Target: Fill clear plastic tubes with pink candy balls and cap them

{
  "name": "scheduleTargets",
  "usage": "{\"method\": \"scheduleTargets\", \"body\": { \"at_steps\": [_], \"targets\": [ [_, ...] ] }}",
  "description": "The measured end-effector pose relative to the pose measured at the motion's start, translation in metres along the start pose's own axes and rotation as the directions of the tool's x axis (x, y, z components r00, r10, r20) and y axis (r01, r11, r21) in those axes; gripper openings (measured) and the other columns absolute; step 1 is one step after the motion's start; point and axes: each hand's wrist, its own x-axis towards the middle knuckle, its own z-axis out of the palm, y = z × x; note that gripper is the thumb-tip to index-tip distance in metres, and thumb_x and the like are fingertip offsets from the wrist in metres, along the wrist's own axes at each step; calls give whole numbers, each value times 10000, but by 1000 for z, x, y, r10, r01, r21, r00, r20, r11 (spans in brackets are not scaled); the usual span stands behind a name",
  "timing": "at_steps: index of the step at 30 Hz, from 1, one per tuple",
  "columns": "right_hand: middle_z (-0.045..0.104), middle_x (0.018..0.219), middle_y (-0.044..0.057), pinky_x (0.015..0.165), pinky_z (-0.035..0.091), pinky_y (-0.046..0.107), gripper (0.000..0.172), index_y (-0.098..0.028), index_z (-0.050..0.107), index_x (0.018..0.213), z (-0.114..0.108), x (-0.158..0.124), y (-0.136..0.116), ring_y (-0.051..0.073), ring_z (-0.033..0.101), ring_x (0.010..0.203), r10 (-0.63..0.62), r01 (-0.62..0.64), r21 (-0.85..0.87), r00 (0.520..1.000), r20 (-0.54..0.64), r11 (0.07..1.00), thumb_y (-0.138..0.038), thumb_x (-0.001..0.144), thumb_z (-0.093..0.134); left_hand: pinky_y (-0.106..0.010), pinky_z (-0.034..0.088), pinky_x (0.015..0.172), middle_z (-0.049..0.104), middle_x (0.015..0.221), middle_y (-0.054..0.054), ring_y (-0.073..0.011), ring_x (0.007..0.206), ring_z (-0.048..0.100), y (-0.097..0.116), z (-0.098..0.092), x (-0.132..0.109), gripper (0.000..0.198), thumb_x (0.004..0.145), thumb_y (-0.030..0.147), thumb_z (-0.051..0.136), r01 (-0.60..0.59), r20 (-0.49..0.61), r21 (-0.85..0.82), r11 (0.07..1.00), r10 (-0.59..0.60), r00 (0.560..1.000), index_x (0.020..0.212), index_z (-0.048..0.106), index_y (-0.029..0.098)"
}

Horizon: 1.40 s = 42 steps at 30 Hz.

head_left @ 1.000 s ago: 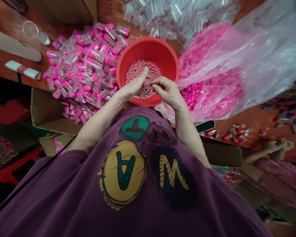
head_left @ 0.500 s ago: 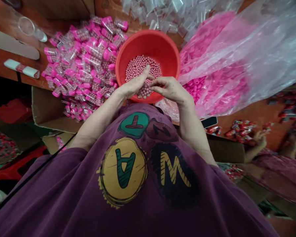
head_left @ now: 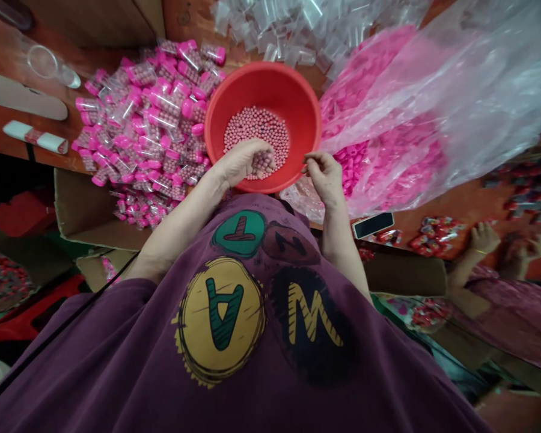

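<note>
In my left hand (head_left: 250, 157), curled over the near side of a red bowl (head_left: 304, 123), is what looks like a small clear jar (head_left: 262, 161) filled with pink beads; its edges are hard to make out. Loose pink beads (head_left: 256, 126) cover the bottom of the bowl. My right hand (head_left: 325, 174) is just outside the bowl's right rim, its thumb and fingers drawn together; whether anything is between them is hidden. Beside it, pink caps (head_left: 354, 162) spill from a clear plastic bag (head_left: 478, 90).
Capped jars of beads (head_left: 148, 114) are heaped left of the bowl, above a cardboard box (head_left: 85, 210). Clear empty jars (head_left: 288, 30) lie behind it. A phone (head_left: 373, 225) rests at the table edge. A co-worker's hand (head_left: 483, 239) is at right, near red-wrapped items (head_left: 435, 234).
My right hand has moved away from my left, rightward past the bowl's rim. My left hand stays over the bowl with the beads. The co-worker's hand has shifted.
</note>
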Motion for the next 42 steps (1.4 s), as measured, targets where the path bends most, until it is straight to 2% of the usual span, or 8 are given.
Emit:
{"method": "scheduleTargets", "body": {
  "at_steps": [4, 8, 13, 19, 25, 30, 35, 42],
  "targets": [
    [709, 889, 24, 707, 594, 322, 280, -215, 666, 1095, -19, -23, 48, 155, 618, 683, 299, -299, 37, 924, -236, 953, -372, 901, 540, -216, 482, 537, 701, 699, -23, -139, 630, 691, 2, 5, -3, 125, 815, 243, 621, 20, -55, -47, 999, -22, 998, 897, 695, 185],
    [685, 786, 21, 851, 632, 387, 226, -177, 683, 955, -26, -34, 81, 191, 642, 745, 508, -537, -68, 825, -248, 841, -276, 825, 527, -240, 465, 493, 683, 645, -46, -155, 575, 662, 4, 8, 0, 123, 721, 192, 551, 82, -130, -55, 995, -89, 988, 769, 664, 184],
    [777, 1167, 148, 1180, 532, 416, 302, -139, 706, 1081, -23, -3, 91, 225, 706, 1127, 430, -515, -66, 774, -465, 855, -186, 895, 472, -235, 462, 467, 661, 598, -36, -165, 543, 658, 4, 18, 1, 56, 717, 207, 564, 121, -208, -74, 990, -134, 969, 715, 620, 203],
    [693, 1293, 216, 1155, 552, 442, 445, -43, 560, 1380, -16, 54, 82, 251, 715, 1194, 387, -545, -14, 612, -689, 838, -231, 976, 562, -228, 480, 474, 688, 627, -27, -158, 549, 667, 3, 20, -1, 52, 739, 224, 577, 90, -292, -79, 993, -110, 950, 735, 625, 203],
    [655, 1326, 199, 1191, 530, 524, 413, -109, 523, 1396, -19, 59, 84, 271, 679, 1289, 349, -474, 8, 637, -687, 881, -255, 1010, 511, -223, 507, 514, 694, 655, -40, -146, 563, 657, -4, 17, 0, 110, 749, 193, 538, 99, -316, -77, 992, -119, 941, 742, 648, 194],
    [624, 1376, 200, 1259, 451, 532, 259, -147, 581, 1261, -33, 59, 81, 274, 588, 1343, 227, -421, -165, 733, -641, 892, -214, 1012, 586, -216, 515, 538, 695, 681, -52, -162, 637, 692, -4, 23, 4, 95, 841, 243, 590, 116, -249, -45, 992, -124, 960, 793, 659, 199],
    [652, 1337, 207, 1238, 450, 524, 189, -146, 625, 1183, -46, 55, 82, 296, 600, 1308, 208, -402, -359, 857, -471, 842, -152, 1001, 575, -245, 608, 654, 757, 820, -95, -224, 901, 790, 12, 37, 2, 320, 1001, 486, 583, 82, -150, -88, 993, -95, 984, 973, 710, 194],
    [690, 1294, 235, 1189, 467, 502, 237, -136, 660, 1159, -50, 65, 87, 274, 621, 1227, 138, -332, -489, 910, -391, 806, -166, 942, 571, -317, 673, 797, 802, 1027, -150, -269, 1086, 804, 27, 35, -7, 475, 1078, 458, 421, -2, -43, -148, 989, -5, 999, 1223, 731, 128]
  ]
}}
